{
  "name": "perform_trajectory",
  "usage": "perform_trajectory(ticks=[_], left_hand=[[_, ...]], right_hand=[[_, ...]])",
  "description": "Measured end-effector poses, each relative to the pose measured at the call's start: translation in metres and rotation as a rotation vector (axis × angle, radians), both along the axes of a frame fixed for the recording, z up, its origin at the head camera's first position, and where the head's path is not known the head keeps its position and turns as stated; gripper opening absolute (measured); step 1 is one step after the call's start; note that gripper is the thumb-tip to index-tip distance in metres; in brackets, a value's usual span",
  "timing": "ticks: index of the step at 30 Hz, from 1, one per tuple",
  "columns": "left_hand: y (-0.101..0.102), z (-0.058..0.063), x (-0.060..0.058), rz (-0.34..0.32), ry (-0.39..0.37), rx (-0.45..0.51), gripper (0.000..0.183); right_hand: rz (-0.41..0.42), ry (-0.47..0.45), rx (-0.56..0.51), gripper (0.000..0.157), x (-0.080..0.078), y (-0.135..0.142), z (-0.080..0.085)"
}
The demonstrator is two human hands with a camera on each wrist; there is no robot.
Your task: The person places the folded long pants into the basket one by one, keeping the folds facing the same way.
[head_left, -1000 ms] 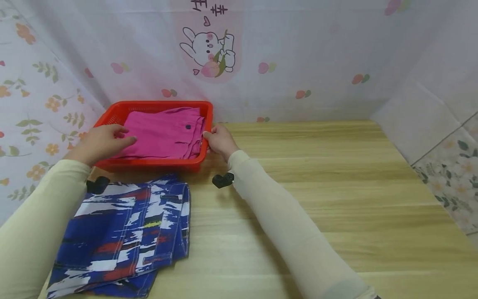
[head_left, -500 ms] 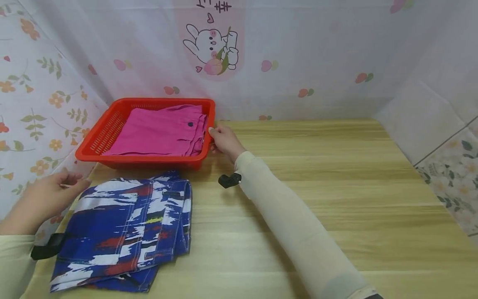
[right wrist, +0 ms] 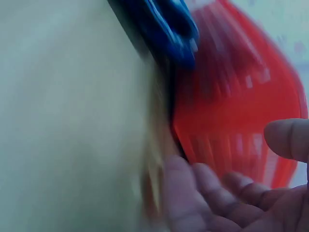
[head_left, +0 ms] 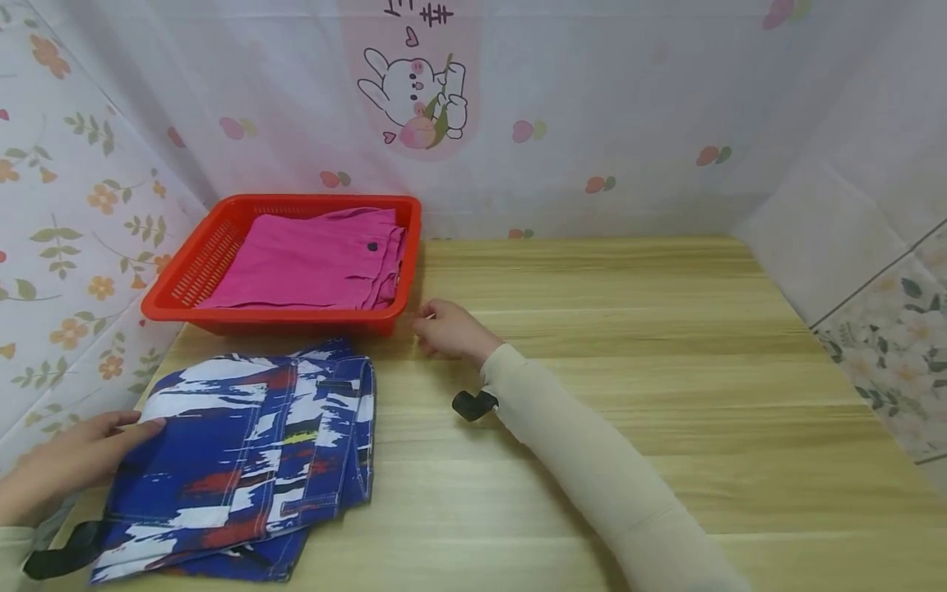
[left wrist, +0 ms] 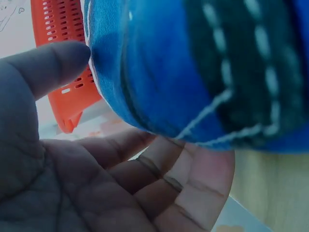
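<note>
Slanting away rightward: blue garment [head_left: 237, 460]

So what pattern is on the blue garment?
White, red, black and yellow streaks on blue; the garment shows best in the head view.

A broad stretch of table [head_left: 666, 345] is leaving passage from the centre to the right edge, only the right sleeve [head_left: 592, 469] crossing it. The right hand [head_left: 455, 331] is taking up room near the basket [head_left: 274, 316], which is blocking the upper left. The garment [head_left: 207, 444] is filling the lower left, the left hand [head_left: 81, 460] obstructing its left edge.
</note>
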State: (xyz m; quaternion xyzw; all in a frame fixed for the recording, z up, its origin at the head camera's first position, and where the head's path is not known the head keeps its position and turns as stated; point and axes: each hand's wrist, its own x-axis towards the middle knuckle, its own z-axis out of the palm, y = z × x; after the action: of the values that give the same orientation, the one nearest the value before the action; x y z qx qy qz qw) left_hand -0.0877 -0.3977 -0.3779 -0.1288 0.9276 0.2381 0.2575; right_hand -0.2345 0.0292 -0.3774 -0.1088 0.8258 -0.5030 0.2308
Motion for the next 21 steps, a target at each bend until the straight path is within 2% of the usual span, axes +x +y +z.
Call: perform_trajectory(ticks=[4, 9, 12, 15, 21], left_hand=[[0.0, -0.001, 0.001, -0.007, -0.015, 0.022, 0.096], [-0.001, -0.004, 0.001, 0.036, -0.026, 0.068, 0.112], [-0.003, -0.007, 0.003, 0.046, -0.013, 0.108, 0.113], [-0.005, -0.01, 0.006, 0.058, -0.003, 0.13, 0.111], [-0.005, -0.01, 0.008, 0.069, 0.006, 0.147, 0.109]], right_hand=[[0.069, -0.093, 0.006, 0.035, 0.025, -0.013, -0.004], [0.055, -0.191, -0.069, 0.036, 0.048, -0.033, -0.01], [0.058, -0.178, -0.063, 0.036, 0.059, -0.046, -0.012], [0.055, -0.125, -0.034, 0.033, 0.067, -0.055, -0.012], [0.024, -0.09, -0.068, 0.026, 0.073, -0.063, -0.01]])
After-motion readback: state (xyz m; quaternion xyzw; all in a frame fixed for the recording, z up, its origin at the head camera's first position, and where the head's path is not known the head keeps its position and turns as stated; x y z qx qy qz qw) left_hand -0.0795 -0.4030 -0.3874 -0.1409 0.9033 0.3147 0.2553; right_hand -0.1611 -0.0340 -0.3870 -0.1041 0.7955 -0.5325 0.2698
